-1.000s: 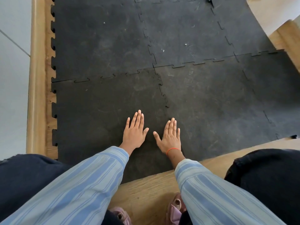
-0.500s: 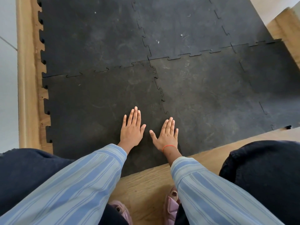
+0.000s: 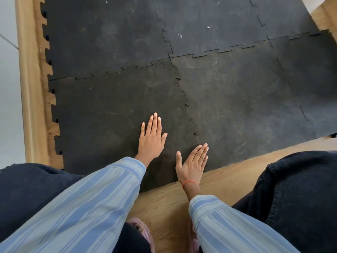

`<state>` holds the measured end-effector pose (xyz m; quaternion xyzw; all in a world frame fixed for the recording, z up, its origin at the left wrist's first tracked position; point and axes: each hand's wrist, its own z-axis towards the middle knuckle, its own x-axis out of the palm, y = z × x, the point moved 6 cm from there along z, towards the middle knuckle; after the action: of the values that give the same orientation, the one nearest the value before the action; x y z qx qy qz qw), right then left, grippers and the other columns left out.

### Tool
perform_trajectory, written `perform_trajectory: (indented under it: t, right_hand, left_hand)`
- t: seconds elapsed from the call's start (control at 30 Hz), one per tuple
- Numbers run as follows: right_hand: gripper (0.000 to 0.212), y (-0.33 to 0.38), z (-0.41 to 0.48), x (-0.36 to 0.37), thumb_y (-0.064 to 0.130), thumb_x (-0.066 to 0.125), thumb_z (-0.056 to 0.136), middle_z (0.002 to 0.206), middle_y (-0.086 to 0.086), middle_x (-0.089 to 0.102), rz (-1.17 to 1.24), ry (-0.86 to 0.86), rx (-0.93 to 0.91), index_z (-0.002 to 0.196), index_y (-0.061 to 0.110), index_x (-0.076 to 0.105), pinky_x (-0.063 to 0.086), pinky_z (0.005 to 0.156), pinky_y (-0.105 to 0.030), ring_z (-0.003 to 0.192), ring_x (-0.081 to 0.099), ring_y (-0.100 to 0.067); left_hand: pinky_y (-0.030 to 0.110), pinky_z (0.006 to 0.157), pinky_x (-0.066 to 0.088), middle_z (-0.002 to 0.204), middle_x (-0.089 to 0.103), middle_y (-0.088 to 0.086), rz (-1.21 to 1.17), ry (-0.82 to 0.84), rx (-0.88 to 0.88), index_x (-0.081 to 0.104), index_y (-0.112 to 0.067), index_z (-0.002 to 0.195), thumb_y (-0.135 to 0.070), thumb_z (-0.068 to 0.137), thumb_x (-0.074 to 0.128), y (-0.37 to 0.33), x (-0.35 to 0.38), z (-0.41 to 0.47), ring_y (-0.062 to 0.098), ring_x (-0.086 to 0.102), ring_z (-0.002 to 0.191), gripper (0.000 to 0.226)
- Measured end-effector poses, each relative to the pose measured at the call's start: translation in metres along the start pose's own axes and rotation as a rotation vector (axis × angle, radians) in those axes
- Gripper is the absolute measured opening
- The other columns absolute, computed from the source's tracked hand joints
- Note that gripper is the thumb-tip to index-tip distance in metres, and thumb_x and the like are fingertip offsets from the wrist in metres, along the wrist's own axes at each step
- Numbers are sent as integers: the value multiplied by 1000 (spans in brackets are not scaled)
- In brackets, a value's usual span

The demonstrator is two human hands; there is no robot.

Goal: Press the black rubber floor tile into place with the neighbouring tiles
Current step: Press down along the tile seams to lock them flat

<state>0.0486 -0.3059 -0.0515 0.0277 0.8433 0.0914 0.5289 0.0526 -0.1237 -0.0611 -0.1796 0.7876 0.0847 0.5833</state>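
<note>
The black rubber floor tile (image 3: 102,110) lies flat at the near left, its toothed edges meshed with the neighbouring tile on the right (image 3: 242,99) and the tile behind it (image 3: 102,37). My left hand (image 3: 151,137) rests flat, palm down, on the tile's near right part, fingers straight and together. My right hand (image 3: 191,163) lies flat near the bottom of the jigsaw seam between the two near tiles, its fingertips pointing up and right at the seam, close to the tile's front edge. Neither hand holds anything.
Wooden flooring (image 3: 237,172) runs along the tiles' near edge and a wooden border (image 3: 31,88) along the left. My knees in dark trousers (image 3: 300,198) sit on both sides, and pink shoes (image 3: 142,232) show below. Further black tiles (image 3: 218,21) extend behind.
My right hand has slid back and to the right, toward the near end of the seam. My left hand stayed flat on the tile. The view has drifted a little.
</note>
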Motion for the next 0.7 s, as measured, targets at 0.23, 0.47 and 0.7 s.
perform_trajectory:
  t: [0.23, 0.47, 0.7]
  right_hand:
    - [82, 1, 1, 1, 60, 13, 95, 158, -12, -22, 0, -35, -4, 147, 6, -18, -15, 118, -36, 143, -26, -22]
    - [70, 38, 55, -10, 50, 11, 100, 160, -9, -16, -89, -12, -237, 150, 7, -11, -15, 117, -35, 146, -20, -18]
    - [70, 44, 63, -9, 48, 13, 100, 160, -10, -20, -94, 27, -212, 149, 7, -14, -16, 116, -38, 146, -22, -20]
  left_hand:
    - [45, 119, 1, 161, -13, 12, 1, 9, -13, -14, -8, 150, -50, 100, 9, -1, 0, 1, 26, -7, 149, 69]
    - [43, 119, -1, 161, -16, 9, -25, 1, 3, -14, -10, 151, -51, 100, 11, 2, -2, 2, 22, -9, 149, 70]
    - [43, 119, -2, 161, -17, 8, -44, -14, -27, -16, -11, 150, -52, 99, 8, 3, 1, 2, 21, -10, 149, 70]
